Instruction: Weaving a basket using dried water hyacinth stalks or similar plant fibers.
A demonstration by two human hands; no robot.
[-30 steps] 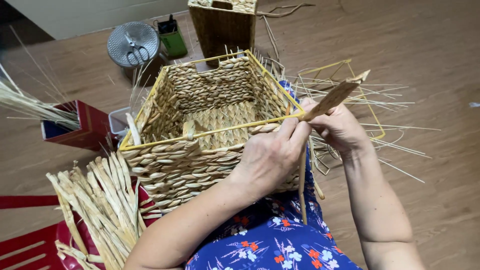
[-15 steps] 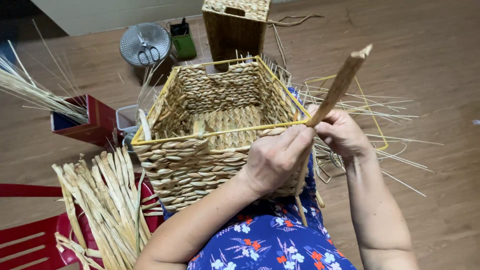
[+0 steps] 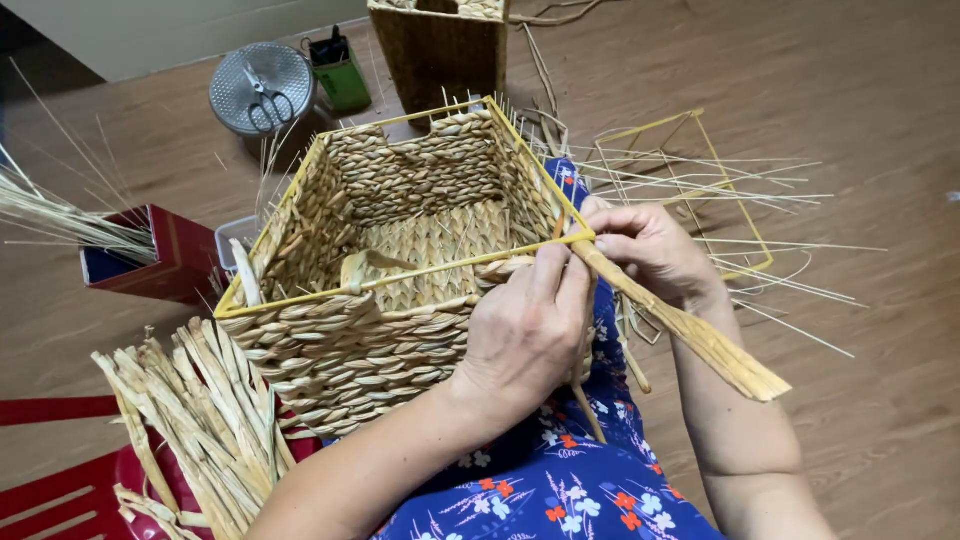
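Both hands closed on strand (image 3: 690, 335) at basket (image 3: 400, 260) corner: left hand (image 3: 525, 330) pinching, right hand (image 3: 650, 250) gripping.

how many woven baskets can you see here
2: one square woven basket on the person's lap, with both hands at its near corner, and a darker basket on the floor behind it, cut off by the top edge.
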